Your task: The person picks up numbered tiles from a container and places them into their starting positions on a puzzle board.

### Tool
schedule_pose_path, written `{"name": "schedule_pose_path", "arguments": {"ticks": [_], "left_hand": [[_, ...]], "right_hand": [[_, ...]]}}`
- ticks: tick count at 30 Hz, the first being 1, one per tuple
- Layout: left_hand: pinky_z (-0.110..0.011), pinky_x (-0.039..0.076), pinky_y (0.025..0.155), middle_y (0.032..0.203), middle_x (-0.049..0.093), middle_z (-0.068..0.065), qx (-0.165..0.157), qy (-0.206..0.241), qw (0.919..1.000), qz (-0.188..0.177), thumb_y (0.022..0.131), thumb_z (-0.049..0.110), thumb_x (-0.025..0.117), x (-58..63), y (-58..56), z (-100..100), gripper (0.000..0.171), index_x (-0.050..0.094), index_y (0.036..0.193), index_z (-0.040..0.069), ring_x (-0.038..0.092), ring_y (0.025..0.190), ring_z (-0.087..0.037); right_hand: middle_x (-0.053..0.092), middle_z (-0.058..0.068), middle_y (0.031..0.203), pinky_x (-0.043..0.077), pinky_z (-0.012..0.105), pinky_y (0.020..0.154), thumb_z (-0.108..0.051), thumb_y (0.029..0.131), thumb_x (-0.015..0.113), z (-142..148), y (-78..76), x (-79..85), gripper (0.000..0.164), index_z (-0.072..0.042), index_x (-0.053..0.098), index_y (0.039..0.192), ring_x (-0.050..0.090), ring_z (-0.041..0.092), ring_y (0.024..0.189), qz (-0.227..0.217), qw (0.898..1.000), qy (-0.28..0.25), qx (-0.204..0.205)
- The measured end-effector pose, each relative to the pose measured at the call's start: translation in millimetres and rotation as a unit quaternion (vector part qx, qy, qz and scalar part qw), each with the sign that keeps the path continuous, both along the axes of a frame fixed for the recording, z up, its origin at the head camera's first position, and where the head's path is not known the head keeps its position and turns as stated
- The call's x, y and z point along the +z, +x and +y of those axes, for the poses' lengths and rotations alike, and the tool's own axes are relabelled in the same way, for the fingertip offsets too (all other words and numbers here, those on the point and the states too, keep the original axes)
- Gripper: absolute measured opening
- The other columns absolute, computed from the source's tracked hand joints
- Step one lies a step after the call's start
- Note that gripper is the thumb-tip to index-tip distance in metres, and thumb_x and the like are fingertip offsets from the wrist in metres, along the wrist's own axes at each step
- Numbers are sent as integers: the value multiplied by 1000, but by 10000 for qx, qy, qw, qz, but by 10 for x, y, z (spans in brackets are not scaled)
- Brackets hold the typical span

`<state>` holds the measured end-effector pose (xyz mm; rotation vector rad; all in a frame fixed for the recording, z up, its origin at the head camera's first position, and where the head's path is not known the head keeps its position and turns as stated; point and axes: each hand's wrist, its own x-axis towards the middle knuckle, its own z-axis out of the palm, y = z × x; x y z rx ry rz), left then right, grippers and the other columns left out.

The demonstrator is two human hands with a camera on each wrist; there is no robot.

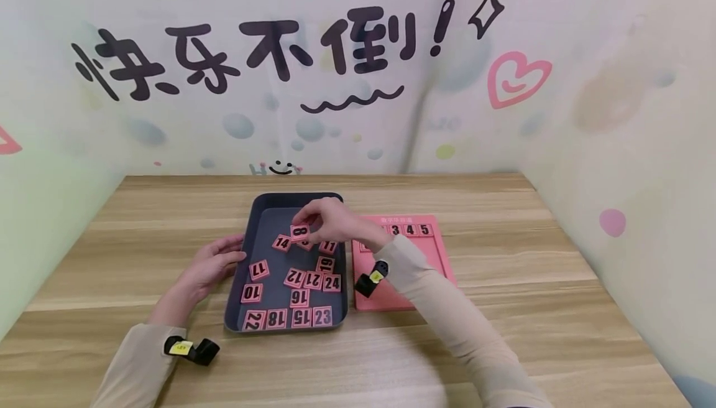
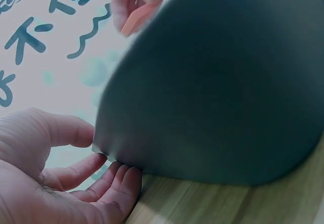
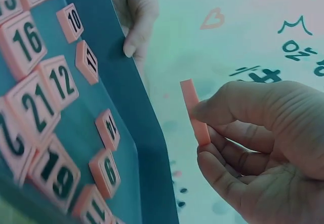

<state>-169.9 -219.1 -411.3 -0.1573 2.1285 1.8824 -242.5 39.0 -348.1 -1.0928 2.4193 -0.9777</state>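
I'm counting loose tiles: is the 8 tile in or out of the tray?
Out: the right hand pinches the 8 tile raised over the tray.

A booth-like nook: wood-grain desk [image 1: 520,283] beneath the right hand [image 1: 332,220], cartoon-printed walls [image 1: 347,140] beyond it and to either side.

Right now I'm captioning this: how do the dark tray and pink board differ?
The tray is dark, the board pink. The tray's tiles face various ways; the board's visible tiles line up near its top. The left hand touches the tray's side; the right sleeve crosses over the board. Both bear pink numbered tiles.
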Motion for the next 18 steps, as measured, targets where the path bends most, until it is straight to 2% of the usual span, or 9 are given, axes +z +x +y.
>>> {"name": "schedule_pose_path", "arguments": {"ticks": [9, 18], "left_hand": [[-20, 46, 81, 142, 30, -29, -8, 10, 10000, 17, 94, 7, 50, -12, 9, -27, 60, 21, 144, -9, 51, 94, 1], [-19, 45, 81, 141, 32, -28, -83, 13, 10000, 43, 94, 8, 51, -17, -8, -17, 61, 21, 144, -8, 52, 94, 2]], "right_hand": [[64, 9, 110, 50, 31, 83, 2, 80, 67, 508, 35, -25, 35, 0, 65, 115, 57, 19, 93, -25, 9997, -112, -211], [65, 8, 106, 49, 32, 83, 6, 75, 68, 1078, 113, -221, 36, 0, 66, 111, 58, 18, 91, 89, 9980, 103, -614]]}}
